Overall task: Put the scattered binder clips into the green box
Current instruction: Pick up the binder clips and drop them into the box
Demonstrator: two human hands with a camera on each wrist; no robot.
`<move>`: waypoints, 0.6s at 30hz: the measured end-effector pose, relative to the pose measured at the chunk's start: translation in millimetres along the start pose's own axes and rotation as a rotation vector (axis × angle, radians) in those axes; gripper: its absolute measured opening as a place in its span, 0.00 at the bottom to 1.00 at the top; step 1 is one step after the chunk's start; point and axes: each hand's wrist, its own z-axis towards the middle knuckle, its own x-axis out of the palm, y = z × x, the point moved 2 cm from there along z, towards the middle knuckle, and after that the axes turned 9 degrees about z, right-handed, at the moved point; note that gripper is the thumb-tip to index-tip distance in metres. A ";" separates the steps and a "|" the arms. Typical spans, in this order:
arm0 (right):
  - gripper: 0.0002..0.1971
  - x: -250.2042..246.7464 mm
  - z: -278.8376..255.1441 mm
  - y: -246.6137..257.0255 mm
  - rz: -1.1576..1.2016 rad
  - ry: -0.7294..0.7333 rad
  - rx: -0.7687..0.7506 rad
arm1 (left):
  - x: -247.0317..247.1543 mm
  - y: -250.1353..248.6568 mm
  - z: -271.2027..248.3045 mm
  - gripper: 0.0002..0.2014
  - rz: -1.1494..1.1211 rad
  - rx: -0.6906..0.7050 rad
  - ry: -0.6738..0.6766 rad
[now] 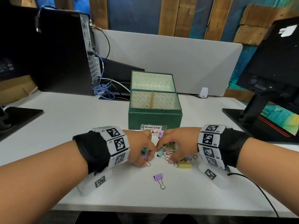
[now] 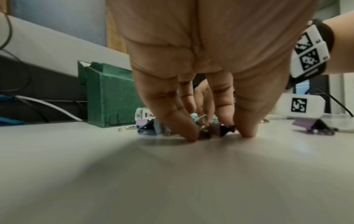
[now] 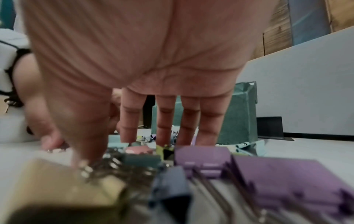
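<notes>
The green box (image 1: 155, 117) stands open at mid-table with its lid up, and it also shows in the wrist views (image 2: 111, 97) (image 3: 239, 118). Several pastel binder clips (image 1: 165, 151) lie heaped just in front of it. My left hand (image 1: 146, 159) curls down over the pile's left side, and its fingertips (image 2: 189, 136) grip a few clips (image 2: 212, 130) against the table. My right hand (image 1: 166, 151) arches over the right side, fingers (image 3: 164, 128) behind the clips and thumb in front. A yellow clip (image 1: 185, 164) lies by that thumb. A purple clip (image 1: 158, 177) lies alone, nearer me.
A black PC tower (image 1: 64, 50) with cables (image 1: 105, 89) stands at the back left. A monitor stand (image 1: 258, 101) is on the right and a black base (image 1: 17, 117) on the left. A grey divider (image 1: 178, 59) runs behind the box. A black cable (image 1: 258, 188) trails from my right wrist.
</notes>
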 end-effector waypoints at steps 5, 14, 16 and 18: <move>0.20 0.0 8.0 3.2 -0.010 0.001 -0.032 | -1.8 0.9 -0.3 0.10 -0.009 -0.020 0.015; 0.14 -2.4 15.6 2.9 0.105 0.012 -0.044 | -1.1 2.5 1.3 0.10 -0.031 -0.023 0.046; 0.15 -2.7 16.8 2.4 0.110 0.011 -0.036 | -0.3 3.2 2.7 0.09 -0.027 -0.020 0.059; 0.15 -3.2 18.4 2.1 0.107 0.008 -0.032 | 0.1 4.3 3.9 0.09 -0.030 -0.019 0.065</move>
